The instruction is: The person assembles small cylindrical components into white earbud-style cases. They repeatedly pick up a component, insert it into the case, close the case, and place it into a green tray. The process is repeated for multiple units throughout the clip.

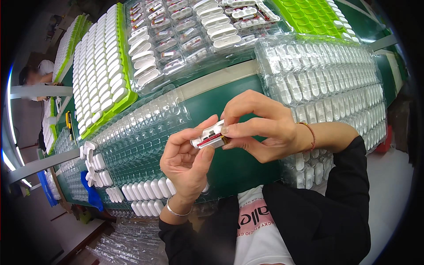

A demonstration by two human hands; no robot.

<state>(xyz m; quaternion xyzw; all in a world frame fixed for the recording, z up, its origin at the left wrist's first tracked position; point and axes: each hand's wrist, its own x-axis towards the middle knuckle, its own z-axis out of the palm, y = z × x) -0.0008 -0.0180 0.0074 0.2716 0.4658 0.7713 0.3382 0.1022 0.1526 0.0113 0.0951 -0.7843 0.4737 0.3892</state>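
Observation:
Above the green table, both of my hands meet on a small white plastic earbud-case part [211, 135] with a red strip and a metallic edge showing in it. My left hand [187, 161] pinches its left end between thumb and fingers. At its right end, the fingertips of my right hand [260, 128] are closed; they cover that end, so any small piece between them is hidden. Below my left hand, a clear tray [143, 128] holds white rounded case pieces [152, 189] in its near rows.
Clear trays of white shells [327, 86] are stacked at the right. Farther back stands a clear tray of opened cases and red-marked parts [176, 39]. Green trays [128, 95] of white pieces stand at the left, near a yellow-black tool [69, 125]. Another person [39, 79] sits far left.

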